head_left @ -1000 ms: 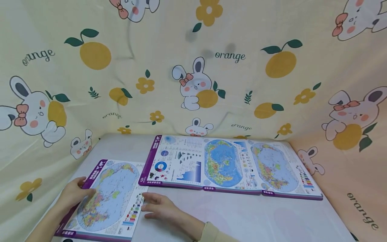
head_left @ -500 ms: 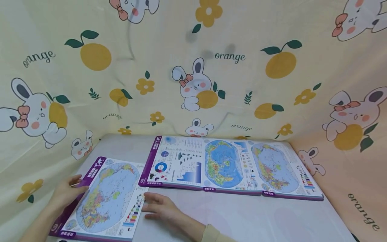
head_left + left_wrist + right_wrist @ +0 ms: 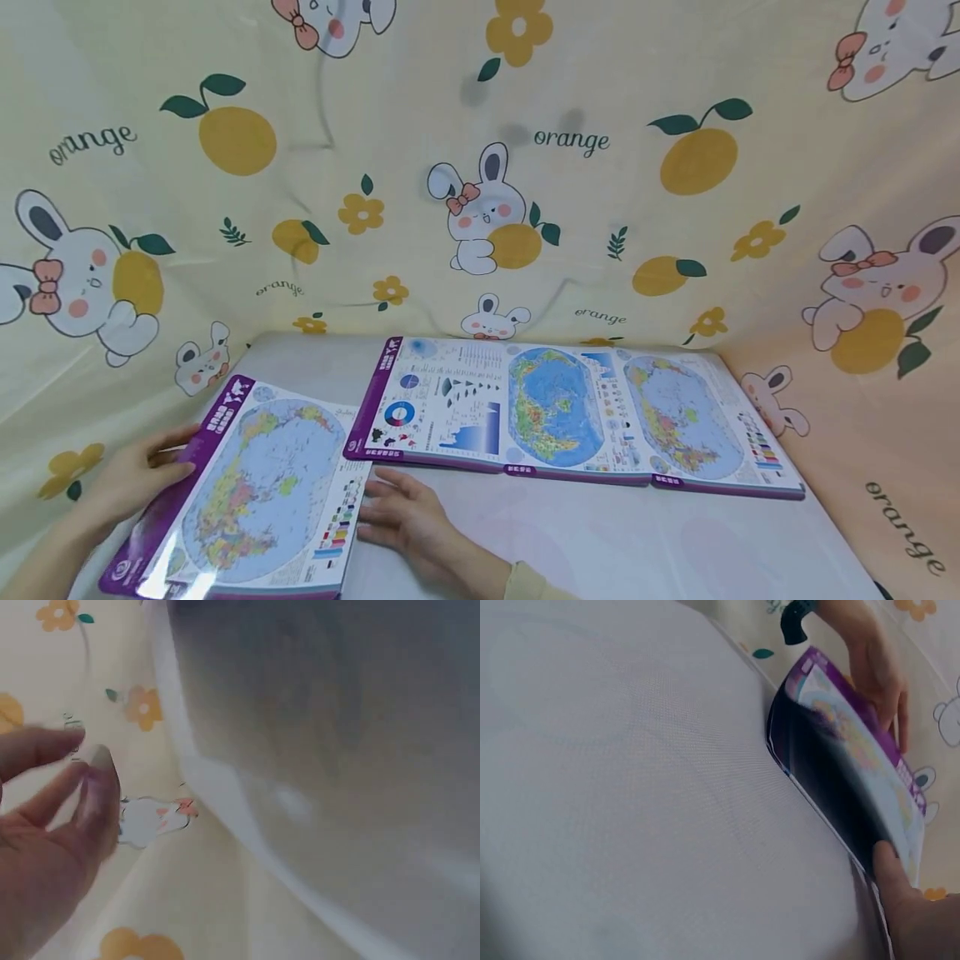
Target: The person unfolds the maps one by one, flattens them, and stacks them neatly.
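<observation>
A folded, glossy world map point(image 3: 262, 483) with a purple left border lies at the left of the table in the head view. My left hand point(image 3: 142, 475) grips its purple edge, thumb on top and fingers beneath. That side is raised, and the right wrist view shows a dark gap under the upper leaf of the map point(image 3: 862, 750). My right hand point(image 3: 408, 517) is at the opposite edge, fingers fairly straight, with the thumb point(image 3: 889, 862) against the map's side. The left wrist view has my left hand point(image 3: 60, 825) at its left and a blurred pale surface.
A wider spread of map panels point(image 3: 555, 408) with purple borders lies at the back right, close beside the folded map. Cloth point(image 3: 405, 108) printed with rabbits and oranges hangs around the table point(image 3: 645, 542).
The left hand has drawn left along with the map's purple edge, which has risen and now catches a glare. The right hand has stayed almost in place at the right edge.
</observation>
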Available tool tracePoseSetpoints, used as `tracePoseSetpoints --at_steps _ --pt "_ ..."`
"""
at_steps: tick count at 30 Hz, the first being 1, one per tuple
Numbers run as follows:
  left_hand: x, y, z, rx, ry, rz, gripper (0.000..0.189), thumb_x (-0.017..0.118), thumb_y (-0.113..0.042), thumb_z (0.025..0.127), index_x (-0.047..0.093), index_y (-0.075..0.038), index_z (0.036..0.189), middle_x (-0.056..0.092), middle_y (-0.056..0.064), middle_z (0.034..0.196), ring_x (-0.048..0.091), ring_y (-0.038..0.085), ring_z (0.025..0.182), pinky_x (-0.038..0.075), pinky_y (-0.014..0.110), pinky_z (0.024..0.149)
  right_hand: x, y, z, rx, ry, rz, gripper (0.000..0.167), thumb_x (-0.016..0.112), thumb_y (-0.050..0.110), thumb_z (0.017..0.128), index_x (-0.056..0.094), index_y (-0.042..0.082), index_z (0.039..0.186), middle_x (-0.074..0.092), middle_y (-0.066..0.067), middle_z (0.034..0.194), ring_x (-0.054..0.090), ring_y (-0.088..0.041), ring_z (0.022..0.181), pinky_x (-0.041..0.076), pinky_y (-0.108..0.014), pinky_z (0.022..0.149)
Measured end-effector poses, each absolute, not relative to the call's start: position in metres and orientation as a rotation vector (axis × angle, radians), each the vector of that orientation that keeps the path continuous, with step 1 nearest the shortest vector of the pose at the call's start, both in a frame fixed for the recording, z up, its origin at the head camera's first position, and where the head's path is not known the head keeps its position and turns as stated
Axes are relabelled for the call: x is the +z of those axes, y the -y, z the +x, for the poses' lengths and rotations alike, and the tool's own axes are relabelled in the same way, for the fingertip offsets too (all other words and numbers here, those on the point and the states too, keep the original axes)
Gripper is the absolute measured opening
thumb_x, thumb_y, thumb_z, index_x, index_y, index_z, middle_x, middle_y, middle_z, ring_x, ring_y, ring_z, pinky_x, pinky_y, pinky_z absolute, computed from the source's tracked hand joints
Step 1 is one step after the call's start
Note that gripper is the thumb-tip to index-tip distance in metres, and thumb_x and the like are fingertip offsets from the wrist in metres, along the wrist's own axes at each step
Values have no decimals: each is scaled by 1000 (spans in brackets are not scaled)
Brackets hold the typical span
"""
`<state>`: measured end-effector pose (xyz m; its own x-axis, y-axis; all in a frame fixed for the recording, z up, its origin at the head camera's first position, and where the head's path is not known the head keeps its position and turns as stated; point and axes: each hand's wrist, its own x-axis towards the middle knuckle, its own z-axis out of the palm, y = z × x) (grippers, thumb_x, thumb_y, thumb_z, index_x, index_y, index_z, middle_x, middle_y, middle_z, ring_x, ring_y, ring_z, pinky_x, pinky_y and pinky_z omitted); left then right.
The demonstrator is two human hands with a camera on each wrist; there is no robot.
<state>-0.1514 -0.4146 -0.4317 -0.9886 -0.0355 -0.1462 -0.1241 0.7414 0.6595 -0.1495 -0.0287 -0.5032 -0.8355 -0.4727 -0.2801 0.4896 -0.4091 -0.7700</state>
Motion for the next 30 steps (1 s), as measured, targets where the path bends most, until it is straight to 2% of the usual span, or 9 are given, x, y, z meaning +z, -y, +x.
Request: tracePoseSetpoints --at_steps 4,8,11,13,15,19,21,28,30 --pt "-421 413 -145 1123 -2821 -71 68 63 -21 105 31 11 156 37 43 151 56 57 122 55 20 74 -507 28 -151 -2279 -1252 19 62 61 -12 91 45 -5 150 61 -19 137 71 -31 108 60 -46 95" --pt "-417 409 -139 1257 -2750 -81 70 63 -25 106 29 6 159 35 41 152 69 23 105 63 32 71 -510 27 -152 -2290 -1315 30 60 63 -12 90 47 -6 148 63 -17 133 70 -23 102 61 -41 95" --pt "-415 406 -134 1412 -2660 -117 67 62 -25 106 31 -8 163 47 38 145 72 12 91 65 42 69 -511 27 -154 -2269 -1371 53 59 67 -11 89 50 -5 146 65 -15 130 70 -21 103 60 -39 95" --pt "-412 403 -131 1501 -2598 -161 67 62 -28 107 30 -21 165 57 30 137 74 19 89 65 47 69 -511 26 -155 -2249 -1399 64 58 68 -10 89 52 -6 145 67 -14 128 70 -22 106 60 -38 95" --pt "-408 399 -129 1578 -2552 -206 66 60 -30 107 29 -32 165 65 12 129 76 27 86 64 51 68 -512 26 -155 -2229 -1410 65 56 67 -9 90 53 -6 144 69 -13 125 70 -23 107 60 -38 94" --pt "-399 391 -126 1701 -2483 -282 64 57 -35 108 27 -40 165 63 -25 111 76 30 83 64 52 67 -513 24 -155 -2199 -1390 69 54 65 -8 92 53 -6 145 72 -12 120 72 -26 107 63 -38 88" --pt "-395 387 -125 1777 -2436 -329 62 57 -34 108 28 -42 163 59 -36 105 76 27 83 64 50 67 -513 23 -155 -2178 -1386 82 53 65 -6 93 54 -4 145 73 -11 118 73 -26 105 64 -38 85" --pt "-372 371 -124 1789 -2411 -459 66 52 -42 109 18 -41 165 47 -22 131 70 11 85 64 35 69 -511 24 -154 -2102 -1393 108 46 66 -2 95 62 0 140 74 -9 115 74 -24 101 64 -41 85" --pt "-366 365 -122 1841 -2399 -470 61 53 -39 109 24 -51 161 48 -32 122 70 11 82 63 34 66 -511 24 -153 -2086 -1374 100 45 66 -3 94 63 1 138 75 -10 114 74 -24 101 63 -41 86"
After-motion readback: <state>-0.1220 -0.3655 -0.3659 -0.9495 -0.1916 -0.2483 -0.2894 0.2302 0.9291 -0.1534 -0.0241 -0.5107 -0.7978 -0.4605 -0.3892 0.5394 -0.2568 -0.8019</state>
